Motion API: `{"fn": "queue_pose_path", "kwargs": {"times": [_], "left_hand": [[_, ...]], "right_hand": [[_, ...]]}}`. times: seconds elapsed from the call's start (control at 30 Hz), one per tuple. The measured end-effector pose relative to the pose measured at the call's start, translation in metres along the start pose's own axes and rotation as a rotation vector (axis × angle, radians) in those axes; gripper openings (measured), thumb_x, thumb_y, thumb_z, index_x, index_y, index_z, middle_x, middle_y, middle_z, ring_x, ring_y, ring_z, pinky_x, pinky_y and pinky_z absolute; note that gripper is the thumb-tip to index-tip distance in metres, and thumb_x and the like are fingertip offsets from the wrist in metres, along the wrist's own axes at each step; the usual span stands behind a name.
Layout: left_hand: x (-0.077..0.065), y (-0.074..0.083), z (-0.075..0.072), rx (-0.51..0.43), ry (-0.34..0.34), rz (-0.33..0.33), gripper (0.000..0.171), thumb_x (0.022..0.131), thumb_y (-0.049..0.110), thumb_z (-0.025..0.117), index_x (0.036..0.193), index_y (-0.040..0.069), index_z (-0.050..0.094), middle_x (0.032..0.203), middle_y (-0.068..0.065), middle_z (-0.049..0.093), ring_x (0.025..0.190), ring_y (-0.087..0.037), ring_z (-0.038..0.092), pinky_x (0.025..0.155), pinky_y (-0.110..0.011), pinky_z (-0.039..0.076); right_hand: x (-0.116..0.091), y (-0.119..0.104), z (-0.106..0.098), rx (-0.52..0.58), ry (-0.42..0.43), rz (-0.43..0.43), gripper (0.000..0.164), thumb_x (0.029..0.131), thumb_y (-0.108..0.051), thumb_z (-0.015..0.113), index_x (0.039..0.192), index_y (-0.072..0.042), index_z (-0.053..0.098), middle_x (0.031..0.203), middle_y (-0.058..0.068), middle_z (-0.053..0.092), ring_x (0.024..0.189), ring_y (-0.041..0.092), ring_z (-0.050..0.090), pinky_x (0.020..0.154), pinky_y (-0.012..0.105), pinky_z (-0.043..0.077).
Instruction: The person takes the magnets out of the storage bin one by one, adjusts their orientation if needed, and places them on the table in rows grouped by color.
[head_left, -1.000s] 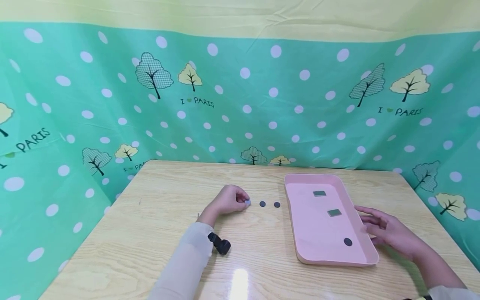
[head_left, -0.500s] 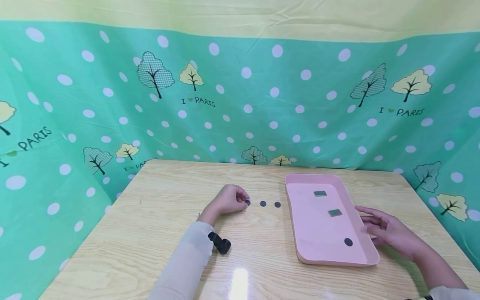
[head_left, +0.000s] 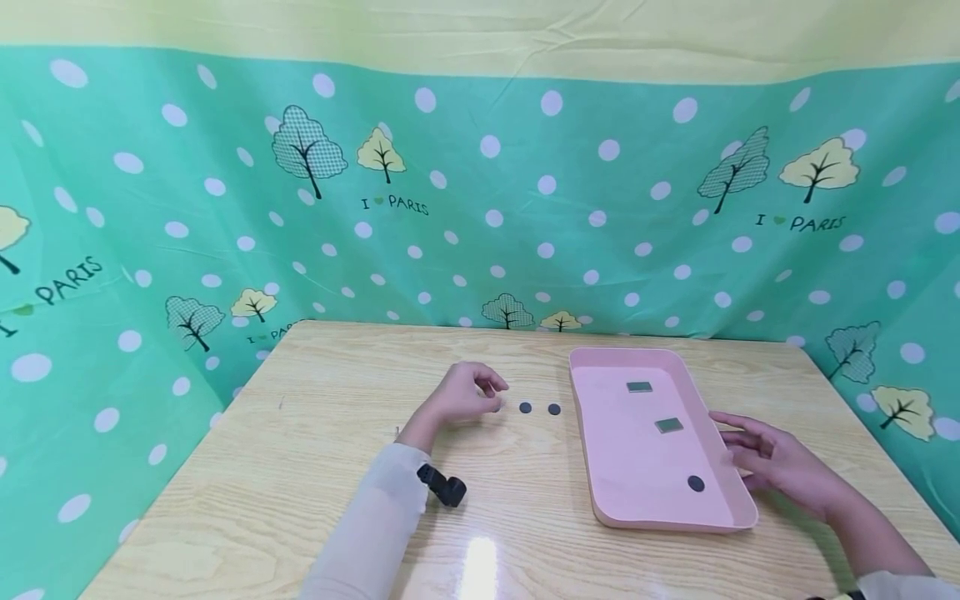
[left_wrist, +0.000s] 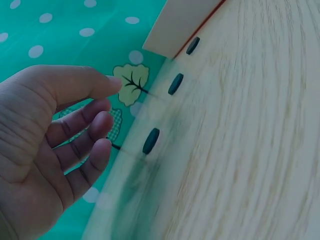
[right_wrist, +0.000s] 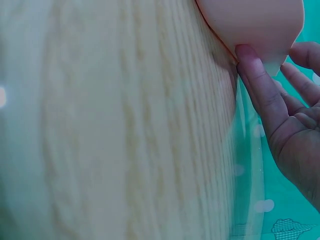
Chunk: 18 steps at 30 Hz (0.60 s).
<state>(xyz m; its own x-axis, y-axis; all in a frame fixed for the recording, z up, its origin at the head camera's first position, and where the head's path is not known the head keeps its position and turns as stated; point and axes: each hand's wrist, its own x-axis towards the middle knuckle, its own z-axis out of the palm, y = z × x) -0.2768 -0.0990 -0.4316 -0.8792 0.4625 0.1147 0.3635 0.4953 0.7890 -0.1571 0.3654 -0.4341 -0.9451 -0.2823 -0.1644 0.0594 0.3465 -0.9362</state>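
In the head view three small dark discs lie in a row on the table, left of a pink tray (head_left: 626, 492). The leftmost disc (left_wrist: 151, 141) is partly hidden behind my left hand (head_left: 465, 392) in the head view. That hand hovers just over it, thumb and fingers apart and loosely bent, holding nothing. The middle disc (head_left: 525, 407) and the right disc (head_left: 554, 409) lie flat. My right hand (head_left: 780, 462) touches the tray's right wall, its thumb against the outer side and the other fingers loosely spread near the rim.
Inside the tray are two greenish rectangular pieces, an upper piece (head_left: 639, 387) and a lower piece (head_left: 669, 426), plus a dark disc (head_left: 696, 483). The wooden table (head_left: 300, 483) meets a green dotted curtain (head_left: 450, 208) at its back and sides.
My left fingers have parted and lifted from the leftmost disc, which they were pinching; it now lies on the table. The right hand and tray have not moved.
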Motion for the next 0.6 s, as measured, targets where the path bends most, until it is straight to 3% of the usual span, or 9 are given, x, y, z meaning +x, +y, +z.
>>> {"fn": "queue_pose_path", "kwargs": {"times": [0.3,0.5,0.6], "left_hand": [[0.002,0.016,0.007,-0.069,-0.007,0.077,0.028,0.079,0.003,0.076,0.107,0.0,0.071,0.107,-0.014,0.069,0.083,-0.014,0.063,0.065,-0.028,0.054],[0.005,0.026,0.012,-0.09,-0.018,0.096,0.028,0.079,0.005,0.078,0.106,0.0,0.071,0.104,-0.017,0.069,0.082,-0.012,0.063,0.069,-0.027,0.054],[0.006,0.03,0.016,-0.1,-0.026,0.097,0.029,0.079,0.005,0.079,0.107,0.0,0.071,0.103,-0.017,0.069,0.081,-0.012,0.063,0.071,-0.027,0.054]], "right_hand": [[-0.001,0.001,-0.001,0.011,-0.021,-0.024,0.061,0.099,-0.014,0.057,0.152,-0.005,0.028,0.13,0.008,0.057,0.105,0.0,0.061,0.078,0.042,0.057],[0.0,0.0,0.0,0.004,-0.003,-0.003,0.063,0.098,-0.015,0.058,0.152,-0.004,0.028,0.133,0.019,0.054,0.105,-0.001,0.06,0.079,0.041,0.057],[0.0,0.001,0.0,0.005,0.0,-0.003,0.063,0.098,-0.015,0.058,0.152,-0.004,0.028,0.132,0.018,0.055,0.104,0.0,0.06,0.079,0.041,0.057]]}}
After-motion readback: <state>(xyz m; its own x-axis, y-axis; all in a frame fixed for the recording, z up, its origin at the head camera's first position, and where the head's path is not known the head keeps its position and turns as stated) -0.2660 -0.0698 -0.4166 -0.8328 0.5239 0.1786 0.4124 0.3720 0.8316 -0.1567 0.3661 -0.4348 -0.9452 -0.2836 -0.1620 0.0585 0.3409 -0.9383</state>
